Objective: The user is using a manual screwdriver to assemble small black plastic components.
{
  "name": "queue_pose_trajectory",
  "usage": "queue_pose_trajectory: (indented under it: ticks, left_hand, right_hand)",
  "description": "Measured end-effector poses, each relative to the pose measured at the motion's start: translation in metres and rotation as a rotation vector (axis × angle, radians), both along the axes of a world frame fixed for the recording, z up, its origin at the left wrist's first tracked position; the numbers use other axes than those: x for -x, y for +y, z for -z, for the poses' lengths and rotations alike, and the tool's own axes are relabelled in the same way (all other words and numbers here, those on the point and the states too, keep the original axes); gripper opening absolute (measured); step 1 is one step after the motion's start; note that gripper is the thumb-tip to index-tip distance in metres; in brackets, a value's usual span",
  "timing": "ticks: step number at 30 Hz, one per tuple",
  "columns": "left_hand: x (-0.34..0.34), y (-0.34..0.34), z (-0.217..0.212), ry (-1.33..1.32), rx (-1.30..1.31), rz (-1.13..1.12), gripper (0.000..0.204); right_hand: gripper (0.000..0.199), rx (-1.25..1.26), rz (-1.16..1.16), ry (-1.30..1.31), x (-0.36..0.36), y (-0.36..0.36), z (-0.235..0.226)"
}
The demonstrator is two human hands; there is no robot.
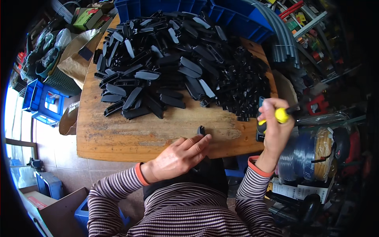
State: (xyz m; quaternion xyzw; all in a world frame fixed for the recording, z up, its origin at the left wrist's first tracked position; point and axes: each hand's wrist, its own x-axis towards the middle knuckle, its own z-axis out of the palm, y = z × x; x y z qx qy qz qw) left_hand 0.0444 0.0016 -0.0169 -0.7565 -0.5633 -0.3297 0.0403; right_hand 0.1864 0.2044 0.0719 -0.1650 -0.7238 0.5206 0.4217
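Observation:
My left hand (179,156) rests at the table's near edge, its fingers pressed together over a small black plastic piece (201,130). Only the far end of that piece shows past the fingertips; the rest is hidden. Raised over the table's right edge, my right hand (273,122) is closed round a yellow-and-black handled tool (282,115). A dark end of the tool points right and is blurred, so its kind is unclear. Beyond both hands lies a large heap of long black plastic parts (158,67), with smaller black pieces (244,87) heaped on its right side.
The wooden table (114,138) bears the heaps. Blue crates (237,19) stand at its far side. A dark flat device (259,132) lies at the right edge, partly behind my right hand. Grey tubes (286,51) and wrapped coils (304,148) are on the right, a blue stool (45,100) on the left.

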Motion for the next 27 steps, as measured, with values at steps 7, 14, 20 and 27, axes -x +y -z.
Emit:
queue_pose_trajectory:
  ticks: [7, 14, 20, 27]
  left_hand:
    - [0.03, 0.037, -0.024, 0.263, 0.144, 0.187, 0.043]
    - [0.108, 0.055, -0.083, -1.05, 0.107, -0.177, 0.022]
    - [0.313, 0.163, -0.179, -0.796, -0.002, -0.133, 0.032]
    - [0.569, 0.086, -0.059, 0.0, 0.173, -0.533, 0.059]
  right_hand:
    - [0.02, -0.541, 0.524, -0.93, -0.028, 0.005, 0.062]
    - [0.018, -0.415, 0.373, -0.837, -0.014, -0.007, 0.059]
    - [0.015, -0.328, 0.197, -0.759, -0.006, -0.02, 0.052]
    - [0.015, -0.329, 0.223, -0.731, -0.007, -0.016, 0.055]
